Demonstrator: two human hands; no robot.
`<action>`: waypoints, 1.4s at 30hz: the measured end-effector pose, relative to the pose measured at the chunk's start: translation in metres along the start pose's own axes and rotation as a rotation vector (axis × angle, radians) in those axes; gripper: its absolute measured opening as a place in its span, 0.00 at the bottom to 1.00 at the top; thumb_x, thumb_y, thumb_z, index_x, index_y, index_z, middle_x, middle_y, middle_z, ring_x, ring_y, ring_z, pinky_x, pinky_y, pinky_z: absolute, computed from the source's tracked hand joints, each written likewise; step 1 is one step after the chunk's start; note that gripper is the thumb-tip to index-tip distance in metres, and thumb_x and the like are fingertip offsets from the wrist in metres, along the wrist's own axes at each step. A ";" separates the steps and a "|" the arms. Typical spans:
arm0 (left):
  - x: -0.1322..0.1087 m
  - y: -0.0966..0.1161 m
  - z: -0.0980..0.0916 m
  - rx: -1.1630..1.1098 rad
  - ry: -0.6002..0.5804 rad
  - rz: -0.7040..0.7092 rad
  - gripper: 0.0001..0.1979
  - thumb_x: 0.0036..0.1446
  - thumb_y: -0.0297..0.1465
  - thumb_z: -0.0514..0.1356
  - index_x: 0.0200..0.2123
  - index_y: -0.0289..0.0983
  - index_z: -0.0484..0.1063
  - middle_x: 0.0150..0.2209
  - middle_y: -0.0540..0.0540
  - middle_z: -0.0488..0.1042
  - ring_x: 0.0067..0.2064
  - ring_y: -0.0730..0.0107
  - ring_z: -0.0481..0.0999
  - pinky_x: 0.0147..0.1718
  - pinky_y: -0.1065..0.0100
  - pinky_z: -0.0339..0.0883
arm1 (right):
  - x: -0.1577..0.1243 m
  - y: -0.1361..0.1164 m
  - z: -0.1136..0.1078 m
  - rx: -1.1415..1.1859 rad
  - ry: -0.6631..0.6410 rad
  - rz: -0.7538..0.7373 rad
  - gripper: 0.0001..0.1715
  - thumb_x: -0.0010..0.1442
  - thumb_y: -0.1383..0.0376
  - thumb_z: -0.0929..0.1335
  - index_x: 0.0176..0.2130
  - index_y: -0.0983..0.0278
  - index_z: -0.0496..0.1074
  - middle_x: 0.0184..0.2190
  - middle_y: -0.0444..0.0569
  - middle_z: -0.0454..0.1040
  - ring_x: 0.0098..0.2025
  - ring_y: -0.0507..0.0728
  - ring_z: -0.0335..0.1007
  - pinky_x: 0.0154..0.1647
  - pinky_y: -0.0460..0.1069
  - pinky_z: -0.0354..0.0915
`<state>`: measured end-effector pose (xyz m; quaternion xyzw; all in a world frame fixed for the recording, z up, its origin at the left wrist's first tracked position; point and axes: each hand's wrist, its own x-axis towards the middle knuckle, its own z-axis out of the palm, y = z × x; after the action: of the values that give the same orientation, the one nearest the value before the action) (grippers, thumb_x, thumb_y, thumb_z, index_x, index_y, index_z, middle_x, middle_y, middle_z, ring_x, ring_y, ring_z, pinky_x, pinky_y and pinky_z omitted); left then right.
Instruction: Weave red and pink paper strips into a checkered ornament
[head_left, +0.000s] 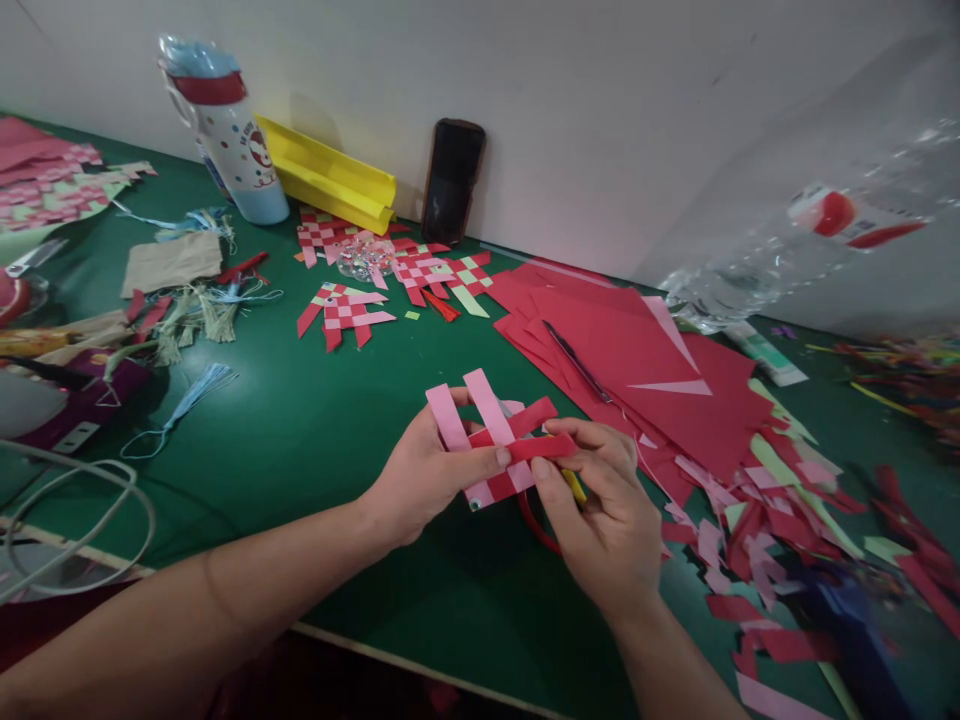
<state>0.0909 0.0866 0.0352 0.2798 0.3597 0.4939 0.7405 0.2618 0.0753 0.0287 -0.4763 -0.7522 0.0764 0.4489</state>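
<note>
My left hand [427, 460] is closed on a woven paper fish [499, 488] of pink and red strips, thumb pressed on top. A small googly eye sits at its lower corner, and loose strip ends fan out away from me. My right hand [607, 500] is at the fish's right side, its fingertips at the end of a red strip [536, 447]. Tucked in that hand are scissors with a red and yellow handle [574, 487], mostly hidden by the fingers and paper.
Finished woven fish [349, 315] lie beyond my hands, near a phone [453, 180] against the wall. Red paper sheets [660, 390] with a pen-like tool [576, 362] and paper scraps [765, 510] spread rightward. A patterned bottle [232, 140] and tassels [187, 400] stand and lie left.
</note>
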 end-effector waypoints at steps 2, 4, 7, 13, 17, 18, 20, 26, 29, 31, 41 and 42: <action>0.001 0.001 0.000 -0.012 0.006 -0.004 0.25 0.47 0.25 0.71 0.49 0.34 0.68 0.39 0.43 0.81 0.36 0.67 0.81 0.37 0.67 0.76 | 0.000 0.000 -0.002 0.005 0.004 -0.006 0.06 0.58 0.69 0.69 0.38 0.60 0.74 0.43 0.51 0.74 0.47 0.61 0.70 0.47 0.59 0.67; 0.003 0.003 -0.001 -0.026 0.031 -0.010 0.25 0.47 0.25 0.71 0.48 0.34 0.68 0.36 0.44 0.81 0.34 0.67 0.81 0.37 0.67 0.76 | 0.000 0.001 -0.006 0.009 0.008 0.002 0.11 0.59 0.67 0.68 0.44 0.60 0.74 0.45 0.53 0.73 0.49 0.62 0.69 0.48 0.60 0.67; 0.007 0.007 -0.005 -0.059 0.056 -0.014 0.24 0.46 0.25 0.71 0.47 0.35 0.68 0.34 0.46 0.81 0.33 0.67 0.81 0.36 0.65 0.77 | 0.001 0.009 -0.015 0.002 0.084 0.038 0.17 0.61 0.66 0.67 0.51 0.61 0.71 0.49 0.56 0.72 0.52 0.64 0.69 0.50 0.61 0.66; 0.015 0.011 -0.014 -0.095 0.093 0.036 0.22 0.46 0.25 0.71 0.45 0.35 0.69 0.35 0.46 0.81 0.34 0.68 0.82 0.35 0.69 0.77 | 0.015 0.025 -0.039 -0.361 0.143 0.050 0.10 0.61 0.62 0.68 0.44 0.62 0.73 0.42 0.54 0.77 0.47 0.62 0.72 0.50 0.58 0.65; 0.020 0.013 -0.019 -0.099 0.142 0.066 0.21 0.46 0.24 0.71 0.43 0.36 0.70 0.34 0.47 0.81 0.33 0.69 0.81 0.33 0.71 0.77 | 0.008 0.024 -0.046 -0.448 -0.218 0.209 0.13 0.63 0.57 0.64 0.39 0.61 0.73 0.34 0.50 0.78 0.37 0.60 0.75 0.38 0.53 0.69; 0.021 0.014 -0.019 -0.102 0.161 0.069 0.21 0.46 0.24 0.71 0.43 0.36 0.70 0.33 0.47 0.81 0.33 0.69 0.81 0.32 0.72 0.76 | 0.003 0.022 -0.044 -0.477 -0.311 0.209 0.13 0.63 0.57 0.64 0.40 0.61 0.73 0.34 0.50 0.78 0.37 0.60 0.75 0.37 0.53 0.69; 0.022 0.016 -0.020 -0.109 0.195 0.067 0.20 0.46 0.23 0.71 0.42 0.35 0.70 0.33 0.47 0.81 0.32 0.69 0.81 0.31 0.73 0.76 | -0.008 0.020 -0.040 -0.550 -0.441 0.179 0.14 0.62 0.58 0.64 0.44 0.62 0.72 0.37 0.53 0.78 0.40 0.63 0.75 0.38 0.55 0.69; 0.025 0.016 -0.022 -0.096 0.199 0.056 0.20 0.47 0.23 0.69 0.44 0.35 0.71 0.34 0.45 0.80 0.33 0.68 0.81 0.31 0.70 0.76 | -0.018 0.019 -0.033 -0.605 -0.534 0.194 0.23 0.61 0.59 0.64 0.54 0.65 0.67 0.41 0.56 0.78 0.41 0.64 0.76 0.39 0.56 0.70; 0.026 0.016 -0.024 -0.096 0.205 0.073 0.21 0.47 0.24 0.70 0.45 0.35 0.71 0.34 0.46 0.80 0.32 0.68 0.81 0.32 0.69 0.76 | -0.010 0.015 -0.035 -0.553 -0.567 0.281 0.25 0.59 0.58 0.65 0.54 0.63 0.68 0.36 0.52 0.78 0.37 0.61 0.77 0.31 0.52 0.68; 0.026 0.019 -0.026 -0.111 0.218 0.085 0.21 0.46 0.24 0.70 0.44 0.36 0.71 0.34 0.46 0.80 0.33 0.68 0.81 0.32 0.70 0.75 | -0.007 0.013 -0.036 -0.535 -0.558 0.321 0.24 0.57 0.58 0.66 0.52 0.62 0.69 0.33 0.49 0.78 0.33 0.60 0.76 0.27 0.50 0.66; 0.029 0.031 -0.032 -0.166 0.264 0.155 0.14 0.46 0.24 0.69 0.37 0.36 0.73 0.31 0.49 0.79 0.30 0.74 0.79 0.30 0.74 0.73 | -0.023 0.034 -0.052 0.146 -0.130 0.721 0.26 0.49 0.52 0.72 0.44 0.61 0.67 0.32 0.49 0.76 0.28 0.55 0.75 0.28 0.50 0.72; 0.029 0.031 -0.032 -0.162 0.270 0.150 0.14 0.45 0.24 0.70 0.37 0.36 0.73 0.31 0.48 0.79 0.31 0.73 0.79 0.30 0.74 0.73 | -0.021 0.033 -0.053 0.231 -0.054 0.720 0.26 0.48 0.53 0.73 0.44 0.61 0.67 0.33 0.49 0.76 0.26 0.54 0.74 0.26 0.50 0.71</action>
<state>0.0559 0.1266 0.0327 0.1765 0.3928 0.6083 0.6667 0.3258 0.0598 0.0294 -0.6543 -0.5346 0.3261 0.4239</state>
